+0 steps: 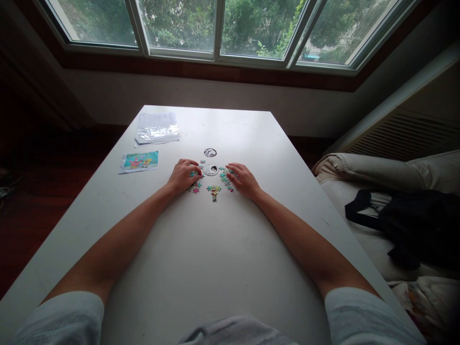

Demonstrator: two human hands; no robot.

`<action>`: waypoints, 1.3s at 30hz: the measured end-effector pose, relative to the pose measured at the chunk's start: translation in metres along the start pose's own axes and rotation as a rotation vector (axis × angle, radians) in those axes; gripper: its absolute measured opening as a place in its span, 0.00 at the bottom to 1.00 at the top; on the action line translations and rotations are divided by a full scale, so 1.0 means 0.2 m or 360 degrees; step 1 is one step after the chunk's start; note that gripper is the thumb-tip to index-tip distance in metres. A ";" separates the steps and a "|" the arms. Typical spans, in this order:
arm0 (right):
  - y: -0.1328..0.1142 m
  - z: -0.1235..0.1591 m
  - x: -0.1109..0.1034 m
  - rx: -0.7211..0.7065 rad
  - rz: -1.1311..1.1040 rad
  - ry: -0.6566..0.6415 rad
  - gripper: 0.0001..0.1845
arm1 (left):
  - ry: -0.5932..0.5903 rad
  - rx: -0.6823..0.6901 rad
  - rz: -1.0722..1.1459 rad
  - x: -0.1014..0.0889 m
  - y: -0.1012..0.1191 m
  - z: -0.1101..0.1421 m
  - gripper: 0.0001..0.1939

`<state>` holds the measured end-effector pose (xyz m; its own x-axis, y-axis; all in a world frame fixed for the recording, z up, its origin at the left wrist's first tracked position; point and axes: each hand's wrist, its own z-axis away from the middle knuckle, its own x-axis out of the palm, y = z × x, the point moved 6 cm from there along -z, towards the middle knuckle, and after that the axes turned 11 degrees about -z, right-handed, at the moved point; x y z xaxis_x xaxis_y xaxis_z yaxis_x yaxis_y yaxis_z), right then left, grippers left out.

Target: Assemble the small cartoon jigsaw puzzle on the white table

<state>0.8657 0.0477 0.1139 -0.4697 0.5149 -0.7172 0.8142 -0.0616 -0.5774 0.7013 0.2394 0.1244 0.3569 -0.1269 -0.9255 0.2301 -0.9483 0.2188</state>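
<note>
Small jigsaw puzzle pieces lie loose on the white table in two groups, green ones with some pink. My left hand rests over the left group of puzzle pieces, its fingers curved, with pieces showing between thumb and forefinger. My right hand lies beside the right group of puzzle pieces, fingers apart and touching its edge. Between the hands, several joined pieces form a small yellowish puzzle section. Above that section sits a round tin-like disc, and a dark-rimmed oval disc lies farther off.
A colourful cartoon picture sheet lies left on the white table. Behind it are papers in a clear plastic sleeve. To the right, a black bag rests on a pale sofa. A window spans the far wall.
</note>
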 end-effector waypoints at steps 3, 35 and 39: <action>0.00 0.00 0.00 -0.0037 -0.0056 0.0036 0.28 | 0.0013 0.0019 0.0053 -0.01 -0.01 -0.01 0.09; 0.00 0.01 -0.02 -0.0063 -0.0098 0.0045 0.26 | -0.0613 0.0080 -0.0401 -0.19 0.10 0.11 0.11; 0.00 0.01 -0.02 -0.0051 -0.0100 0.0045 0.27 | -0.0565 0.0051 -0.0498 -0.20 0.14 0.12 0.09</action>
<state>0.8667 0.0442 0.1157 -0.5105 0.5410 -0.6683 0.7942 -0.0014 -0.6077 0.6721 0.2105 0.1609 -0.0577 0.0799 -0.9951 0.2470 -0.9647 -0.0918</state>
